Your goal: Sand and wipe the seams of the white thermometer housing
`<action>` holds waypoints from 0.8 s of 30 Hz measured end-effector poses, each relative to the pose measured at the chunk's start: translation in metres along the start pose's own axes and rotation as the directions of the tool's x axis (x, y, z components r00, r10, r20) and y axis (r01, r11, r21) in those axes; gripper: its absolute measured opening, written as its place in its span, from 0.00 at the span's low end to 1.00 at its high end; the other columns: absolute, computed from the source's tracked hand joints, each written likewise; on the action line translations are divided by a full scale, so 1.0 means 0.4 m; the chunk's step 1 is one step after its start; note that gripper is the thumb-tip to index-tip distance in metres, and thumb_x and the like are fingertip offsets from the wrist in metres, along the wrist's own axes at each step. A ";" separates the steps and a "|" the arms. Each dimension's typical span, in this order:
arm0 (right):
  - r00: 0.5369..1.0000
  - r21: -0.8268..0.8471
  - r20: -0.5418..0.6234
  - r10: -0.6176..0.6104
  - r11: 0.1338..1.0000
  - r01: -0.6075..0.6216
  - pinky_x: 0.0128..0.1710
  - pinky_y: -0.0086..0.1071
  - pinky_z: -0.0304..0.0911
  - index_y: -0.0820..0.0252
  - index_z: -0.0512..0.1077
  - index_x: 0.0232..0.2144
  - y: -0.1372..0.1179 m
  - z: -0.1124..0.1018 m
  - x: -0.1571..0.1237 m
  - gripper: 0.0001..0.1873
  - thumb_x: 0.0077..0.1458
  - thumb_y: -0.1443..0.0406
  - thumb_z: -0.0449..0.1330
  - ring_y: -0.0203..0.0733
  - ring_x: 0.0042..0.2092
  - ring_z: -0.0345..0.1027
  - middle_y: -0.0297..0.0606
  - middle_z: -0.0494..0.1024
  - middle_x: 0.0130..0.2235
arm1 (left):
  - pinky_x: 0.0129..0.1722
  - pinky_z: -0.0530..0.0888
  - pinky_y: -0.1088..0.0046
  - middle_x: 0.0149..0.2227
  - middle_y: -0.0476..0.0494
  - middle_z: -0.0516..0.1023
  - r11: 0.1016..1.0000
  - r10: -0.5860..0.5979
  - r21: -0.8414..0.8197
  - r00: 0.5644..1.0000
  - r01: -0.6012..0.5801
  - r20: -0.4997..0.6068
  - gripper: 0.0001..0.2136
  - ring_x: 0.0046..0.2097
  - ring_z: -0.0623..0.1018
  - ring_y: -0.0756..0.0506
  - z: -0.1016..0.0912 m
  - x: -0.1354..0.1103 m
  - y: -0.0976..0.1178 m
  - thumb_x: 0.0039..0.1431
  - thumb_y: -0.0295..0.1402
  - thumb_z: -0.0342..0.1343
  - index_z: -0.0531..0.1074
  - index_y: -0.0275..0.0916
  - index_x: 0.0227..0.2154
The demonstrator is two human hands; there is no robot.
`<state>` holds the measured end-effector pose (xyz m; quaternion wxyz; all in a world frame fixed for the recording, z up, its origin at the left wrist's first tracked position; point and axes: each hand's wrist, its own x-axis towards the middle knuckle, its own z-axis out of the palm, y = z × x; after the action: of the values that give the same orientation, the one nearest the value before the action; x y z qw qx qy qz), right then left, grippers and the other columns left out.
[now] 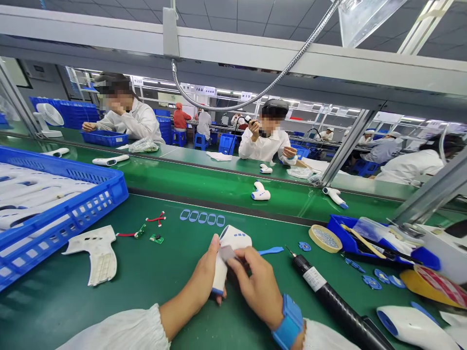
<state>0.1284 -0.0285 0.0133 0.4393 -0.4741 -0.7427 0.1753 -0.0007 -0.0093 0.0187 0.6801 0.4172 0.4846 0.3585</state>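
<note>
My left hand (200, 277) is closed round the handle of a white forehead thermometer (237, 238) with blue trim, its head tilted up and away from me. My right hand (257, 284), a blue band (289, 321) at its wrist, pinches a small flat greyish piece (226, 253) against the thermometer's side. What the piece is, I cannot make out. Just beyond that hand lies a blue flat tool (272, 251). A black electric screwdriver (328, 291) rests on the green bench at the right. To the left are a white half shell (100, 253) and a small green circuit board (156, 238).
A blue crate (109, 189) of white shells stands at left. Several blue frames (202, 218) lie in a row ahead. At right are a dish of screws (326, 238), a blue tool tray (428, 260) and another white housing (412, 323). Thermometers lie on the green conveyor (204, 184); co-workers sit beyond.
</note>
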 end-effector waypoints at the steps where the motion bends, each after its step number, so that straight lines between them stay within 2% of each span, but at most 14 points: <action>1: 1.000 -0.011 -0.025 -0.008 1.000 0.008 0.30 0.28 0.57 0.58 0.67 0.32 -0.001 -0.001 0.001 0.06 0.57 0.65 0.51 0.36 0.30 0.63 0.34 0.70 0.30 | 0.09 0.62 0.80 0.14 0.52 0.64 1.000 -0.004 -0.002 1.000 0.004 -0.017 0.35 0.14 0.68 0.49 0.001 0.000 0.000 0.45 0.63 0.33 0.63 0.36 0.39; 3: 0.999 -0.012 -0.034 -0.005 1.000 0.004 0.30 0.28 0.57 0.58 0.67 0.33 -0.005 -0.001 0.000 0.06 0.57 0.64 0.51 0.36 0.31 0.63 0.34 0.70 0.30 | 0.09 0.62 0.80 0.15 0.53 0.64 1.000 -0.008 -0.003 1.000 0.008 -0.022 0.35 0.14 0.68 0.49 0.002 -0.001 0.001 0.45 0.63 0.34 0.64 0.36 0.38; 7: 0.998 0.063 0.049 0.029 0.997 -0.032 0.29 0.27 0.57 0.57 0.67 0.31 -0.011 0.001 -0.005 0.07 0.58 0.64 0.50 0.34 0.28 0.63 0.32 0.69 0.27 | 0.09 0.62 0.80 0.14 0.51 0.65 1.000 0.021 0.000 0.999 -0.021 0.027 0.34 0.14 0.66 0.50 0.001 0.001 0.005 0.45 0.63 0.34 0.65 0.35 0.35; 12: 0.999 0.000 -0.035 -0.017 1.000 0.017 0.30 0.28 0.58 0.58 0.68 0.32 -0.003 -0.001 0.002 0.07 0.56 0.63 0.52 0.37 0.31 0.64 0.35 0.71 0.30 | 0.09 0.63 0.79 0.14 0.53 0.64 1.000 -0.005 0.001 1.000 0.005 0.012 0.36 0.14 0.67 0.49 -0.001 0.002 0.001 0.44 0.64 0.34 0.64 0.36 0.40; 17: 0.997 0.116 0.045 0.061 0.991 -0.065 0.28 0.25 0.59 0.58 0.67 0.31 -0.009 0.000 0.003 0.08 0.57 0.63 0.51 0.34 0.27 0.64 0.32 0.70 0.27 | 0.09 0.62 0.80 0.14 0.51 0.65 1.000 0.012 -0.008 0.999 -0.012 0.032 0.35 0.13 0.67 0.50 0.000 0.004 -0.006 0.46 0.62 0.34 0.64 0.34 0.40; 21: 0.997 0.062 -0.044 0.056 0.997 -0.053 0.30 0.27 0.59 0.58 0.68 0.31 -0.007 -0.001 0.007 0.07 0.56 0.63 0.52 0.37 0.31 0.64 0.35 0.71 0.30 | 0.09 0.62 0.80 0.14 0.54 0.63 1.000 0.011 -0.014 1.000 -0.011 -0.001 0.35 0.13 0.67 0.49 0.001 0.002 -0.005 0.45 0.63 0.34 0.62 0.37 0.41; 24: 0.991 0.205 0.066 0.116 0.970 -0.127 0.28 0.26 0.60 0.58 0.67 0.32 -0.010 0.002 0.001 0.08 0.58 0.63 0.50 0.35 0.27 0.65 0.32 0.70 0.27 | 0.09 0.62 0.80 0.15 0.52 0.65 1.000 0.021 -0.021 0.999 -0.021 0.027 0.34 0.13 0.67 0.50 0.000 0.001 -0.001 0.46 0.63 0.35 0.64 0.36 0.37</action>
<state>0.1253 -0.0299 0.0157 0.4552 -0.4649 -0.7012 0.2914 -0.0004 -0.0094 0.0182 0.6871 0.4198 0.4672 0.3652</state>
